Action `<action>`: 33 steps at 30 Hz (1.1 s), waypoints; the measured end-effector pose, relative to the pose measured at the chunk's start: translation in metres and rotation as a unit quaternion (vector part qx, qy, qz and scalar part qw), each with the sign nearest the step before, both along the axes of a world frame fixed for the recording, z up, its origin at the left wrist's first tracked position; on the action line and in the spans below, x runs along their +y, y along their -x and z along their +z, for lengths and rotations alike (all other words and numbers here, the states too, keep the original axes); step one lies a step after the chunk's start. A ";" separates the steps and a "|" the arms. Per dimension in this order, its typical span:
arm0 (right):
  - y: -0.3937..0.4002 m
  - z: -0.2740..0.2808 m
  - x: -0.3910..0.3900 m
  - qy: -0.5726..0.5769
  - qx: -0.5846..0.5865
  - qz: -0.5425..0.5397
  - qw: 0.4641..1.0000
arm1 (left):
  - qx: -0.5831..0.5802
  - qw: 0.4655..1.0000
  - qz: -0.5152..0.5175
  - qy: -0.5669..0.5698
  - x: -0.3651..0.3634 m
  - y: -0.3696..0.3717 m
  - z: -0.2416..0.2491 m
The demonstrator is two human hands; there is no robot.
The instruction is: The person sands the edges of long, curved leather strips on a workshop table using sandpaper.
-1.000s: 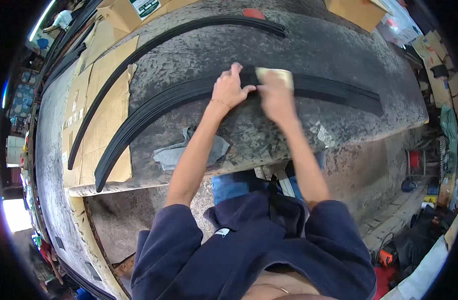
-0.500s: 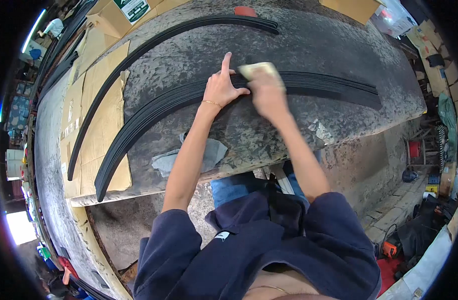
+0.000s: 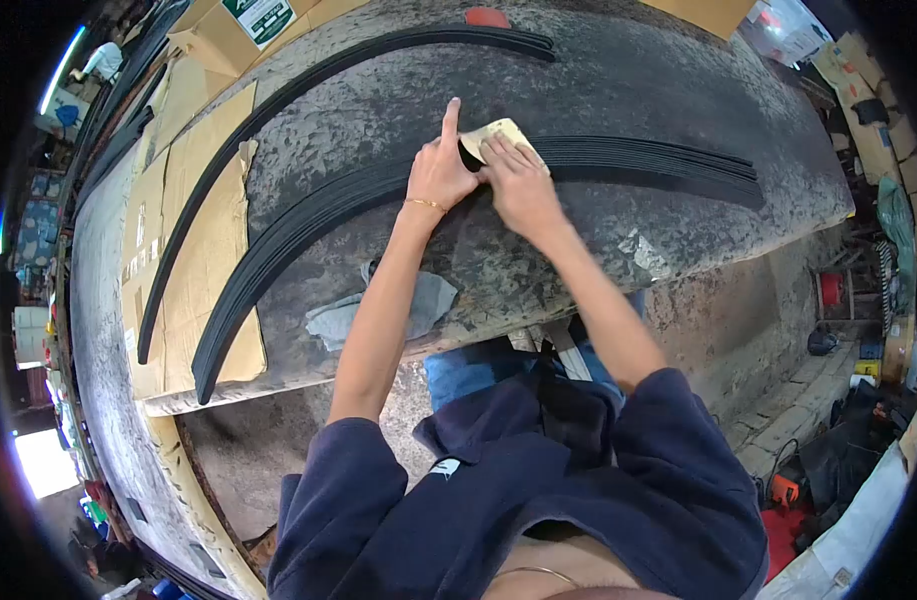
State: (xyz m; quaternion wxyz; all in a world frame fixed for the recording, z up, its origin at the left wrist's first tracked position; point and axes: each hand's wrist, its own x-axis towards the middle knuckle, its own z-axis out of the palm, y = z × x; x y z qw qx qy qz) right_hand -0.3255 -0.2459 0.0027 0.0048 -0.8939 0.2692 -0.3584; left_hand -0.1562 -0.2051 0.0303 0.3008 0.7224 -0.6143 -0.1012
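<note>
A curved bundle of thin black strips [image 3: 638, 165] lies across the dark worktable. My left hand [image 3: 441, 178] grips the bundle near its middle, thumb to the right and index finger stretched out toward the far side. Just to the right, my right hand [image 3: 518, 185] presses a pale yellow sheet of sandpaper [image 3: 502, 130] onto the strips. The sheet's far edge sticks out past my fingers, and a dark underside shows at its left. My two hands almost meet over the bundle.
Another curved black bundle [image 3: 308, 82] lies farther back, crossing flattened cardboard [image 3: 193, 230] at left. A grey cloth [image 3: 430, 303] rests near the table's front edge. A red object [image 3: 487, 17] and cardboard boxes [image 3: 203, 42] stand along the back.
My right hand has moved slightly left with the sandpaper, closer to my left hand, and is less blurred. My left hand keeps its place on the bundle.
</note>
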 end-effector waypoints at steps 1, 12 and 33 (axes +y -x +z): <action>0.018 0.011 -0.005 -0.036 0.000 0.013 0.999 | -0.002 1.000 -0.003 0.003 0.000 -0.001 0.003; -0.002 0.004 0.011 0.027 -0.022 -0.030 0.999 | 0.005 1.000 -0.009 0.021 0.003 0.004 0.003; 0.151 0.013 -0.056 -0.081 -0.014 -0.217 0.973 | 0.008 1.000 -0.015 0.009 0.007 0.010 0.012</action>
